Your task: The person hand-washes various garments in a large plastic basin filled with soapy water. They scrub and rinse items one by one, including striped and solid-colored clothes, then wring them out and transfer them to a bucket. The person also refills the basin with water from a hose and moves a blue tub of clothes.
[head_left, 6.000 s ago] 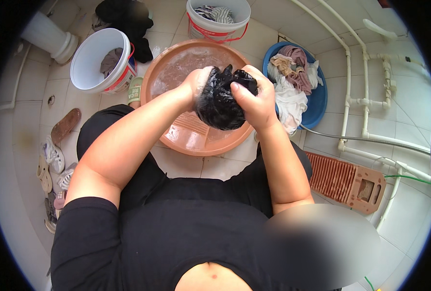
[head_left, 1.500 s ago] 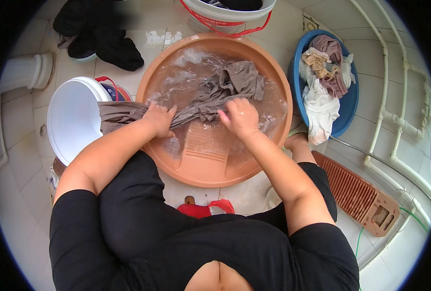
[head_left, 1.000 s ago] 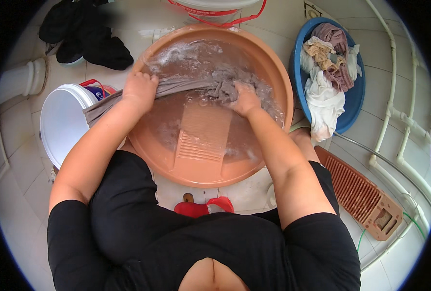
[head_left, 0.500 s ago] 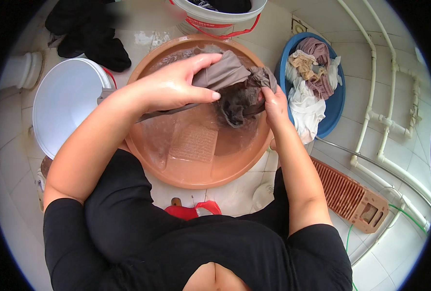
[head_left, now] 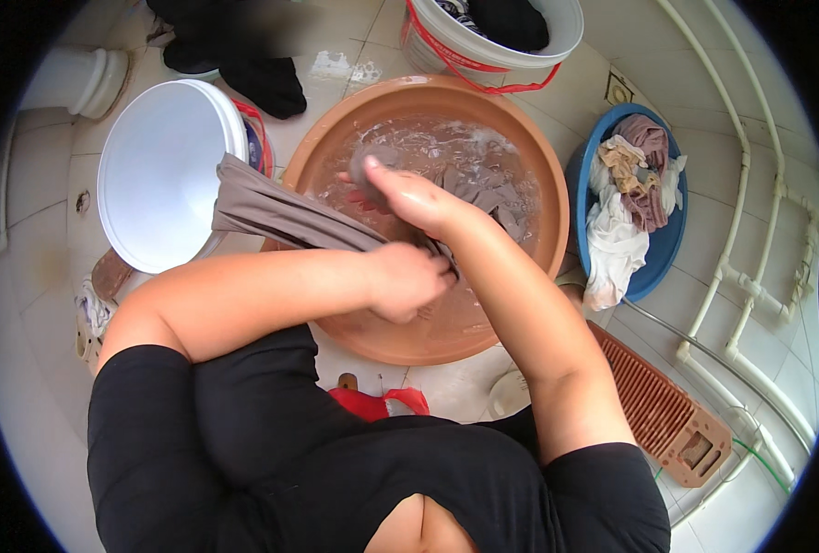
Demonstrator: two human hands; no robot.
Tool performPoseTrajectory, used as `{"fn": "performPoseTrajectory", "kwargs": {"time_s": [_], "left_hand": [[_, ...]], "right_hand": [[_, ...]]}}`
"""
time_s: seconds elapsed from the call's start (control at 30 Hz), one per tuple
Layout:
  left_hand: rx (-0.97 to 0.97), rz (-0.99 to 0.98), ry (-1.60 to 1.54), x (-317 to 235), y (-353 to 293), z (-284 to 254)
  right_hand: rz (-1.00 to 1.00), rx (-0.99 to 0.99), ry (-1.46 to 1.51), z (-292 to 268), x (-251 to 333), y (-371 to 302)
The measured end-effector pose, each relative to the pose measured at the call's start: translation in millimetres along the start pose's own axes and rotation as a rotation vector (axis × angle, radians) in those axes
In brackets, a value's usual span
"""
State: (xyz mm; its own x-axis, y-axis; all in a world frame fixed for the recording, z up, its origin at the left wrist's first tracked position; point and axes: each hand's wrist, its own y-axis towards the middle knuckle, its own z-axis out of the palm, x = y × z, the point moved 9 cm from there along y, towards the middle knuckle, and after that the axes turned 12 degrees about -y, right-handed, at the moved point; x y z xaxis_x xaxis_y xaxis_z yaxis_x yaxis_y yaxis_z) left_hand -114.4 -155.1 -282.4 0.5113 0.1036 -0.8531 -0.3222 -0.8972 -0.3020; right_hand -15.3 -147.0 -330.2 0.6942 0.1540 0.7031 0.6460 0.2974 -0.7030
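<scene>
A wet grey garment (head_left: 285, 207) stretches over the left rim of a round orange-brown basin (head_left: 543, 184), and more grey cloth (head_left: 492, 198) lies bunched in the soapy water. My left hand (head_left: 411, 281) is closed on the garment near the basin's middle, fingers curled. Just beyond it, my right hand (head_left: 407, 195) is crossed over to the left with its thumb up, next to a bit of grey cloth. Blur and the hand itself hide most of its fingers, so its grip is unclear.
A white bucket (head_left: 165, 175) stands left of the basin. Another white bucket (head_left: 520, 46) with dark clothes is behind it. On the right are a blue tub (head_left: 663, 244) of light laundry and a brown washboard (head_left: 654, 401). Dark cloth (head_left: 276, 88) lies back left; pipes (head_left: 736, 212) line the right wall.
Both hands have lowered toward the basin, and the right crossed leftward. The bunched dark, wet part no longer hangs in my right hand. A grey length now spans the left rim. The view shifted slightly.
</scene>
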Motion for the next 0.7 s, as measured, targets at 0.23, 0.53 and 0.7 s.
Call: {"fn": "performPoseTrajectory", "kwargs": {"time_s": [0.23, 0.53, 0.7], "left_hand": [[0.073, -0.058, 0.063, -9, -13, -3], [-0.02, 0.131, 0.03, -22, -37, -15], [-0.05, -0.443, 0.034, 86, -53, -16]], "right_hand": [[-0.174, 0.221, 0.106, 45, 45, 12], [-0.142, -0.415, 0.375, -128, -22, -102], [0.107, -0.739, -0.379, -175, -111, -77]]}}
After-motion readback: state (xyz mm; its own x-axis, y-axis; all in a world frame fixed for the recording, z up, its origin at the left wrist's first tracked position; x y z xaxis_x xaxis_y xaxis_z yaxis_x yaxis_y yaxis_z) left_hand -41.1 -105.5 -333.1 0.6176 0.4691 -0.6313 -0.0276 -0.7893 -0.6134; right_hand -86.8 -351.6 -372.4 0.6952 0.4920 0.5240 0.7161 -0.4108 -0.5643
